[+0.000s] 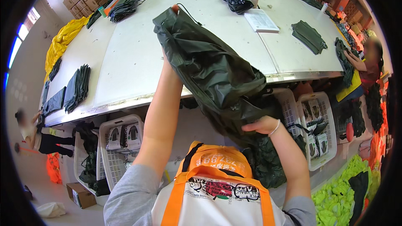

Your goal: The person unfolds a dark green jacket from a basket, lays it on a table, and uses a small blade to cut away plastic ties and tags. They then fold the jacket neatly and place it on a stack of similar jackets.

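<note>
Nearest the camera, an orange and white vest [217,184] is worn on the person's chest, below the long white table [138,58]. At the table's left end, a yellow cloth [63,37] is draped and a stack of dark folded pieces [77,88] is laid. Under the table's near edge, white baskets [121,150] are set. Above the table's middle, a dark green garment [209,67] is held up: its top corner is gripped by the left hand [173,10], closed on the cloth, and its lower end is clasped by the right hand [261,124], fingers curled into the fabric. On the table's right part, a white booklet [261,21] and another dark folded stack [309,36] are laid.
</note>
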The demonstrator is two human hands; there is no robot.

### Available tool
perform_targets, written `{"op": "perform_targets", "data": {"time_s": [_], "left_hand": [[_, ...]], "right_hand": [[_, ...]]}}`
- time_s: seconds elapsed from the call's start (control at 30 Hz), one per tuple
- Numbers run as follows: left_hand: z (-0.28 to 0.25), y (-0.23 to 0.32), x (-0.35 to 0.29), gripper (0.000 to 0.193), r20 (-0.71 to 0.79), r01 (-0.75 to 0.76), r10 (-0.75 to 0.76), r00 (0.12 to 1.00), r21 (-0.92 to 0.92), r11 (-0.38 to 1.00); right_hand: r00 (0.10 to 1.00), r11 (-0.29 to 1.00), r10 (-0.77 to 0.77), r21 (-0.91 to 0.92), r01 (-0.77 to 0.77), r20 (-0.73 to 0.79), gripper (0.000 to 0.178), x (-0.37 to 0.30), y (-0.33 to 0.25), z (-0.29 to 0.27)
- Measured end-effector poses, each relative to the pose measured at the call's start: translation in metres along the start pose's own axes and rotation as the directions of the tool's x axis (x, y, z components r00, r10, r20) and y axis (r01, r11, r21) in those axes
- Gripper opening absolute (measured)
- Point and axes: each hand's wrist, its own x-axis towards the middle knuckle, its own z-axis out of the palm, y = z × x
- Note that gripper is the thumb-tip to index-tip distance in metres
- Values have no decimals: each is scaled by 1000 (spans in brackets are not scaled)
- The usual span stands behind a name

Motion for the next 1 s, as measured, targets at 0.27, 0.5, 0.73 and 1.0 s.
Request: {"op": "perform_targets", "data": {"time_s": [0.27, 0.5, 0.73, 1.0], "left_hand": [[61, -8, -5, 36, -168, -53, 121, 978, 361, 931], [60, 50, -48, 31, -31, -226, 405, 914, 789, 571], [44, 86, -146, 27, 118, -125, 208, 971, 992, 20], [-16, 127, -150, 23, 105, -88, 323, 941, 994, -68]], "right_hand": [[444, 573, -492, 105, 813, -749, 34, 43, -108, -4], [641, 407, -658, -528, 745, 396, 37, 58, -140, 117], [662, 326, -743, -811, 486, 97, 108, 91, 3, 68], [751, 294, -650, -874, 387, 114, 32, 151, 33, 140]]}}
